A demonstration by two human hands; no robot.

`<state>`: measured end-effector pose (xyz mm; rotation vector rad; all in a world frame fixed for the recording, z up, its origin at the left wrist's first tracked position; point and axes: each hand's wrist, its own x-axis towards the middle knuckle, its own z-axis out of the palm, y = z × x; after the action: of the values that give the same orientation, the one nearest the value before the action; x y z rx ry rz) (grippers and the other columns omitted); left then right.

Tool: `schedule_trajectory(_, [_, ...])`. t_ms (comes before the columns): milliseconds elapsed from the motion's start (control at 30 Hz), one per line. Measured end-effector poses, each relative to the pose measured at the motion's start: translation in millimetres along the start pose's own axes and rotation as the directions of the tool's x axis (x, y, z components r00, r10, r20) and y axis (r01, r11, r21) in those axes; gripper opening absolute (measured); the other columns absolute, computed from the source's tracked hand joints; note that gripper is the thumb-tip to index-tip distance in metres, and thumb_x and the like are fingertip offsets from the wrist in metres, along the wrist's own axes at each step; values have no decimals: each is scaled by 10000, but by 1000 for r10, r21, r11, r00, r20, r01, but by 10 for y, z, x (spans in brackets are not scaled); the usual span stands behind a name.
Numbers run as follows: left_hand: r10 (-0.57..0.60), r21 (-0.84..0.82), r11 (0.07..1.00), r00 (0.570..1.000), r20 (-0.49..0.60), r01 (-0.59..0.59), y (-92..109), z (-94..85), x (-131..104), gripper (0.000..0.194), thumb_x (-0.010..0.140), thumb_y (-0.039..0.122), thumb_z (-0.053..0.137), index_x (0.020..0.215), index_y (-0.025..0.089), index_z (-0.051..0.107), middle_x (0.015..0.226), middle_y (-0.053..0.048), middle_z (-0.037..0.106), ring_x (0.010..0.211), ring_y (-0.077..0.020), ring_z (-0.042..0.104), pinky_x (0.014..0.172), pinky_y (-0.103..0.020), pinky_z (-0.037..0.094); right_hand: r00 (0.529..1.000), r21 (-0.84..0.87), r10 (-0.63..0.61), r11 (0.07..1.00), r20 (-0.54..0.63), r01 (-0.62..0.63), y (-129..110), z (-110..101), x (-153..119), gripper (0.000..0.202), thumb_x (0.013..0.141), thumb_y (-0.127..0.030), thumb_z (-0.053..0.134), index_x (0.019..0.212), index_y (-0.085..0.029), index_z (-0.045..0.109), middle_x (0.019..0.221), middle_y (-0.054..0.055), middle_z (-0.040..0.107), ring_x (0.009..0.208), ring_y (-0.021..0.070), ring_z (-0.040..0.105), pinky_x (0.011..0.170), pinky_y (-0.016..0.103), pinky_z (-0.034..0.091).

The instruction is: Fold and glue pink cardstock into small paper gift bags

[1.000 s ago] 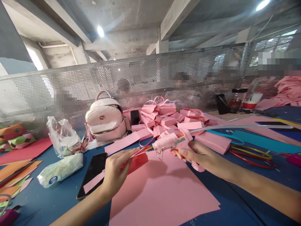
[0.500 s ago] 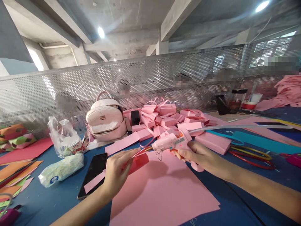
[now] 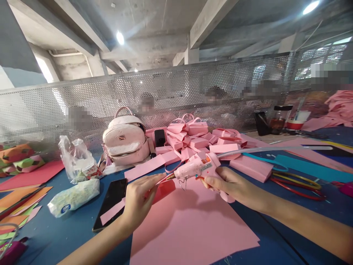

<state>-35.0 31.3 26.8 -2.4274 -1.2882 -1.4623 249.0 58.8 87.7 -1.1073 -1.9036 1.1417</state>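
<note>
A pink glue gun [image 3: 197, 169] is gripped in my right hand [image 3: 227, 184], its nozzle pointing left and a clear glue stick running out of its back. My left hand [image 3: 140, 198] pinches a folded red and pink paper piece [image 3: 165, 191], and the nozzle tip is at the paper's upper edge beside my fingertips. Below both hands lie large pink sheets [image 3: 190, 228]. Behind the gun is a heap of folded pink paper pieces [image 3: 190, 138].
A black tablet [image 3: 110, 200] lies left of my left hand, near a tissue pack [image 3: 74, 197] and a plastic bag [image 3: 79, 162]. A pale backpack [image 3: 125, 141] stands behind. Coloured hoops [image 3: 298, 182] lie right; a black cable runs under my right forearm.
The glue gun has shifted slightly left and down in my right hand, bringing its nozzle further over the paper edge. My left hand keeps its hold.
</note>
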Motion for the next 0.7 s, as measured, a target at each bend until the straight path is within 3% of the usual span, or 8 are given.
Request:
schedule_trajectory(167, [-5,-7,1000,1000,-5,5,33,-11,8,333,960,120,486,1165,245,718,1130,-52,781,1032,-220,746,851,-293,594,999,25,3,1000,49,-5,12,37,47,542,780,-729,623,778,-187,596,686,-41,465,509,87,420,486,246,352])
schedule_trajectory(500, [5,-3,1000,1000,-20,-6,-14,5,-5,363,934,84,504,1172,258,717,1139,-48,778,1033,-218,747,856,-289,596,1000,9,18,1000,18,-19,-40,127,47,527,778,-723,618,790,-196,610,717,-27,476,578,120,462,558,268,414])
schedule_trajectory(700, [2,11,1000,1000,-29,-2,-4,-3,-1,333,945,103,512,1152,246,728,1119,-56,784,1032,-225,748,846,-284,596,999,44,20,999,42,-21,-80,129,47,489,789,-680,637,787,-192,598,705,-39,446,569,108,432,551,259,379])
